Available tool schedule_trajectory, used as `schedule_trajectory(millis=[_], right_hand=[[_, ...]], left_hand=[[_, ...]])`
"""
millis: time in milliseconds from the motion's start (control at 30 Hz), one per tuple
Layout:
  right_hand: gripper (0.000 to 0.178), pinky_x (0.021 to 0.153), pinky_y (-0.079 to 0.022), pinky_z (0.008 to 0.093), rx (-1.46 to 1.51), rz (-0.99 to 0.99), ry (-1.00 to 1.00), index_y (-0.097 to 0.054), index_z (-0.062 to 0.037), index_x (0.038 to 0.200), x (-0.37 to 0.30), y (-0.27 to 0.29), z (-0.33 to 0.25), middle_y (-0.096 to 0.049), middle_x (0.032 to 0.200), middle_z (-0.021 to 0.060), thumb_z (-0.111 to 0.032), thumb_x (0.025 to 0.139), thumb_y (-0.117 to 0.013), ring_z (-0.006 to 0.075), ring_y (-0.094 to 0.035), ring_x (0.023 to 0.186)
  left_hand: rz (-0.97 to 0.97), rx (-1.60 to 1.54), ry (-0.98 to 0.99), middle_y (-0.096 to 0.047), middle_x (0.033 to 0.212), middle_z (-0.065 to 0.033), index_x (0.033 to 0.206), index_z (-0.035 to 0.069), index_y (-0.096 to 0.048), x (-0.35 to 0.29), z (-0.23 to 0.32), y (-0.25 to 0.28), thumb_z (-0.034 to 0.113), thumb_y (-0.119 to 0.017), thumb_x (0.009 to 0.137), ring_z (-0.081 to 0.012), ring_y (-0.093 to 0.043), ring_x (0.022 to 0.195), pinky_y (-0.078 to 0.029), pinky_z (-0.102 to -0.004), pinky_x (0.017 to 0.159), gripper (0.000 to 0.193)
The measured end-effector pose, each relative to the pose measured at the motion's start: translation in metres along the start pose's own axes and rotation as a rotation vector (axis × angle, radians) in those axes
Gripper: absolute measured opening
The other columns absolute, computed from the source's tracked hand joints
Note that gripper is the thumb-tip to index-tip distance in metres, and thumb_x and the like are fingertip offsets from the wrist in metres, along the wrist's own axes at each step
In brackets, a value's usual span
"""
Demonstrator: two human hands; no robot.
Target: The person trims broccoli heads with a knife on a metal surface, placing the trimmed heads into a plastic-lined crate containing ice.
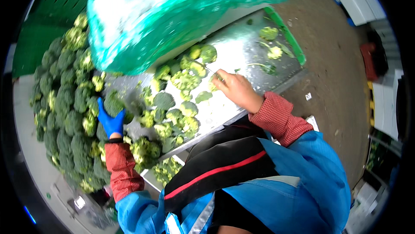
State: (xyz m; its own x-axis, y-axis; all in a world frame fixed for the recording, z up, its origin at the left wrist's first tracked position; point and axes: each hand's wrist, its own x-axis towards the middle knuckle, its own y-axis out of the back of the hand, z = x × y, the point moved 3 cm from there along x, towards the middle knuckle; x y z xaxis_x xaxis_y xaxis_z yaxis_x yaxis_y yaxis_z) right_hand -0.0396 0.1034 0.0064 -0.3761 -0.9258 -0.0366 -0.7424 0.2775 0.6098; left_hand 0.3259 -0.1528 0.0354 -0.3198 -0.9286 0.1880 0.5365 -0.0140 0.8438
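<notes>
Nine o'clock: left hand (pixel 112 124) splayed by broccoli (pixel 114 104), probably firm, crumbly-topped; best cupped around. Two o'clock: right hand (pixel 238 89) curled, contents unclear.

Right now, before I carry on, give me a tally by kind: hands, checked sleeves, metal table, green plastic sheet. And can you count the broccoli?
Blue-gloved left hand: 1
Bare right hand: 1
Red checked sleeves: 2
Metal table: 1
Green plastic sheet: 1
Total: 6
Broccoli left out: too many overlapping pieces to count.
</notes>
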Motion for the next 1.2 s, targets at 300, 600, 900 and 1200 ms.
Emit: schedule_trajectory(millis=[300,600,900,1200], right_hand=[[0.036,0.054,-0.05,0.0423,-0.542,0.466,-0.171,-0.05,-0.0079,0.112,-0.015,0.123,0.089,-0.058,0.085,0.0172,-0.024,0.082,-0.063,0.0352,-0.062,0.066],[0.026,0.055,-0.051,0.0416,-0.722,0.092,-0.226,-0.055,-0.0116,0.101,-0.039,0.146,0.164,-0.049,0.101,0.0192,-0.022,0.079,-0.064,0.0318,-0.061,0.062],[0.052,0.065,-0.051,0.0439,-0.319,0.333,-0.161,-0.047,-0.0151,0.127,0.019,0.177,0.182,-0.056,0.096,0.0179,-0.03,0.081,-0.065,0.0373,-0.06,0.077],[0.044,0.058,-0.051,0.0448,-0.048,-0.252,0.12,-0.049,-0.0192,0.125,0.004,0.089,0.114,-0.062,0.081,0.0192,-0.032,0.084,-0.06,0.0381,-0.062,0.068]], left_hand=[[-0.157,-0.385,-0.261,-0.055,0.126,-0.0122,0.12,0.0,-0.052,-0.016,0.13,-0.037,0.009,-0.058,0.088,-0.0221,-0.054,0.112,-0.041,-0.0338,0.097,0.034],[-0.557,-0.522,-0.694,-0.063,0.108,-0.0123,0.112,0.002,-0.061,-0.03,0.33,-0.15,-0.006,-0.057,0.078,-0.0211,-0.061,0.092,-0.048,-0.0281,0.079,0.035],[-0.673,-0.677,-1.0,-0.064,0.11,-0.0159,0.111,0.001,-0.061,0.013,0.45,-0.131,0.002,-0.057,0.082,-0.0305,-0.063,0.094,-0.048,-0.0349,0.08,0.03],[-0.619,-0.917,-0.487,-0.066,0.109,-0.0098,0.113,0.002,-0.061,0.222,0.505,-0.159,0.005,-0.052,0.091,-0.0193,-0.063,0.098,-0.048,-0.0315,0.084,0.024]])
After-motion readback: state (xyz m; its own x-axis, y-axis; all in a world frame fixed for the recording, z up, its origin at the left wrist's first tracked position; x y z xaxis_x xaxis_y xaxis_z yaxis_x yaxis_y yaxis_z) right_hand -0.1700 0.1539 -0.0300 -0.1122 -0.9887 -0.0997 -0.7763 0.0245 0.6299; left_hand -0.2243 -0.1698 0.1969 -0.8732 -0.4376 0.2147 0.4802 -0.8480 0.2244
